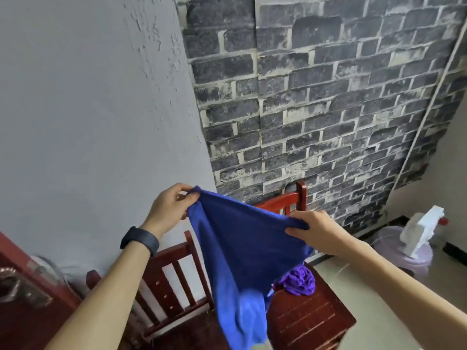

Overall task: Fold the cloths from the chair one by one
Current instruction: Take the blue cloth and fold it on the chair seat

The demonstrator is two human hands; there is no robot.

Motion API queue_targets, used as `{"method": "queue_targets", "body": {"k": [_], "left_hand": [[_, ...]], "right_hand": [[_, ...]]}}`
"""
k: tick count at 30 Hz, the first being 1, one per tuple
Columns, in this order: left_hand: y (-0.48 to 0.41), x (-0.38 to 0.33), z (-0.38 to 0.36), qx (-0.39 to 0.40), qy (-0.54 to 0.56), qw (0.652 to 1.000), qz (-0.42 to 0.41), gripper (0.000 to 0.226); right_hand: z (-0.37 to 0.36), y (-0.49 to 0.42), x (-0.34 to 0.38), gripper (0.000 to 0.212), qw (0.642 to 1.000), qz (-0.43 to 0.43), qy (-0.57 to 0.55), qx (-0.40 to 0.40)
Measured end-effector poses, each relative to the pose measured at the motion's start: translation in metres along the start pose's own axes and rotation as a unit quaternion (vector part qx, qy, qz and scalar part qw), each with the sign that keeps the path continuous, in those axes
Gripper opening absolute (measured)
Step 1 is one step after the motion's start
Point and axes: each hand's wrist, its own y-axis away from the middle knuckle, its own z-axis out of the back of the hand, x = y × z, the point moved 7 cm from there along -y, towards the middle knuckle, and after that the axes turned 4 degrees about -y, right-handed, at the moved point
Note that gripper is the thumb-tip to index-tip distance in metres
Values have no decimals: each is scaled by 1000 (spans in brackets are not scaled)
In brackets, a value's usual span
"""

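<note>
One blue cloth (242,248) clamped in two grips.
Left hand (168,208) at 10 o'clock, right hand (318,231) at 3 o'clock; one purple cloth (299,279) on chair (308,322).

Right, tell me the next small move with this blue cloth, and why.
Probably draw the hands apart to pull the top edge taut. The left hand and right hand pinch the blue cloth by its upper edge above the chair, but it sags between them and hangs bunched at the bottom, so it isn't flat enough to fold.
</note>
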Motion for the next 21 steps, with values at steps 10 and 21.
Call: {"method": "queue_targets", "body": {"k": [10, 21], "left_hand": [[43, 70, 74, -98, -96, 989, 61, 16], [51, 25, 69, -43, -100, 994, -18, 27]], "right_hand": [[-20, -21, 21, 14, 987, -48, -133, -77], [-36, -54, 122, 10, 944, 17, -322, -66]]}}
